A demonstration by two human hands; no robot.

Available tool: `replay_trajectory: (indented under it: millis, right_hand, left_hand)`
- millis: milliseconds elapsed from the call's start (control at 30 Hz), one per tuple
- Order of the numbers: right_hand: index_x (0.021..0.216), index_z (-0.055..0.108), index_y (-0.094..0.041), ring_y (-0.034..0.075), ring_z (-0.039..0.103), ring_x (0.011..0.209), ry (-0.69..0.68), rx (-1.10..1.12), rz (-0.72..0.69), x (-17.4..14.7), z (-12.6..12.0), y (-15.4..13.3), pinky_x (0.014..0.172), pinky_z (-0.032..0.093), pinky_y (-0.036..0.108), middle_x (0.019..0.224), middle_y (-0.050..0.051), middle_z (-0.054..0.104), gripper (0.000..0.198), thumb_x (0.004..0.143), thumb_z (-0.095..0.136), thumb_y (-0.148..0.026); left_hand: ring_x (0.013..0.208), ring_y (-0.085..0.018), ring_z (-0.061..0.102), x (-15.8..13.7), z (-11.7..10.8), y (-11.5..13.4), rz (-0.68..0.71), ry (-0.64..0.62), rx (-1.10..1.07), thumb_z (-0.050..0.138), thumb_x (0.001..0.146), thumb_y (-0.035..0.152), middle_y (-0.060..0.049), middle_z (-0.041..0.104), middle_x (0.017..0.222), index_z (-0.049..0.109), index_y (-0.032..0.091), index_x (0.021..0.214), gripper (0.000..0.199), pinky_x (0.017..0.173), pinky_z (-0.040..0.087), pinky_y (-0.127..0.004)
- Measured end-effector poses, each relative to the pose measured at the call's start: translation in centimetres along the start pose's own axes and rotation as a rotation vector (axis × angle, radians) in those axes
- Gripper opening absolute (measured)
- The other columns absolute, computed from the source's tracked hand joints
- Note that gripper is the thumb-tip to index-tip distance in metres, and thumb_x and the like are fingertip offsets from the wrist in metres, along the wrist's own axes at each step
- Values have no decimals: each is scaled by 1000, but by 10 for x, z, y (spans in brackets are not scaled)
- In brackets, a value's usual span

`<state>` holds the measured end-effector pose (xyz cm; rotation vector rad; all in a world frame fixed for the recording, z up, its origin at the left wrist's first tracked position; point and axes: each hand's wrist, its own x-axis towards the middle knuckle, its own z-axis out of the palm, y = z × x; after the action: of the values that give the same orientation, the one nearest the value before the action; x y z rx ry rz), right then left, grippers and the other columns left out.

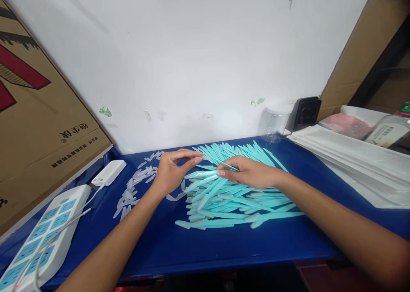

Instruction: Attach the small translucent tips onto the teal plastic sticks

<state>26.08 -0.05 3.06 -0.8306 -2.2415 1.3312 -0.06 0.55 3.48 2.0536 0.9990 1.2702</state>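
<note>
My left hand [173, 168] pinches what looks like a small translucent cap [205, 157] between thumb and forefinger. It sits at the tip of a thin turquoise eyebrow razor [226, 164] whose handle is in the closed fingers of my right hand [245, 171]. Under the right thumb, a second turquoise razor with a cap [205, 173] points left. Just below both hands lies a heap of capped turquoise razors [224, 202]. Behind them a further pile of turquoise razors [237, 151] spreads toward the wall. Loose translucent caps [136, 181] are scattered left of my left hand.
On the blue table [205, 253], a white power strip [48, 236] with cables and a white box-like device [109, 172] stand left. A clear jar [275, 123], a black object [306, 112] and stacked white sheets [355, 164] are at right. Cardboard [41, 125] and a white wall [192, 61] border the table.
</note>
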Motion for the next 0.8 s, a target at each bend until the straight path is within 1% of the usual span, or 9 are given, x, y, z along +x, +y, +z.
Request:
replay_trajectory:
  millis: [133, 267, 400, 500, 600, 800]
  right_hand:
    - [80, 48, -21, 9, 29, 55, -10, -37, 0, -1, -1, 0, 51, 28, 25, 68, -6, 34, 45, 98, 54, -62]
    - [81, 50, -21, 10, 32, 57, -15, -50, 4, -1, -1, 0, 53, 30, 25, 70, -5, 37, 45, 98, 53, -63]
    - [81, 49, -21, 10, 31, 57, -14, -21, 13, -1, -2, 2, 52, 29, 25, 70, -5, 35, 45, 97, 54, -63]
    - [81, 49, -21, 10, 31, 56, -19, -25, 22, 0, -2, 3, 52, 29, 25, 69, -5, 35, 46, 97, 54, -63]
    - [79, 48, -21, 10, 31, 56, -21, -45, 17, 0, -1, 1, 52, 29, 25, 69, -5, 35, 45, 97, 55, -62]
    - [77, 46, -21, 10, 29, 56, -44, -69, 0, 0, -1, -2, 52, 28, 24, 67, -6, 35, 44, 99, 53, -58]
  left_hand:
    - [97, -24, 73, -1, 2, 4, 35, -17, 18, 75, 90, 31, -7, 80, 101, 83, 22, 97, 14, 89, 56, -34]
    - [96, -24, 74, -2, 2, 4, 4, -5, 49, 75, 89, 33, -7, 80, 101, 83, 22, 98, 16, 85, 56, -34]
    - [92, -25, 75, -2, 2, 2, -34, -15, 26, 72, 91, 37, -8, 81, 96, 82, 21, 102, 22, 84, 57, -36]
    - [90, -25, 75, -1, 2, 0, -25, -17, 30, 71, 92, 38, -7, 81, 91, 83, 21, 96, 21, 88, 57, -37]
    - [90, -24, 74, -1, 3, 0, -11, 8, 51, 71, 92, 38, -7, 80, 91, 83, 22, 88, 21, 88, 56, -37]
    - [87, -24, 74, -1, 5, 3, -30, 33, 13, 72, 91, 37, -6, 80, 85, 82, 20, 86, 21, 82, 57, -35]
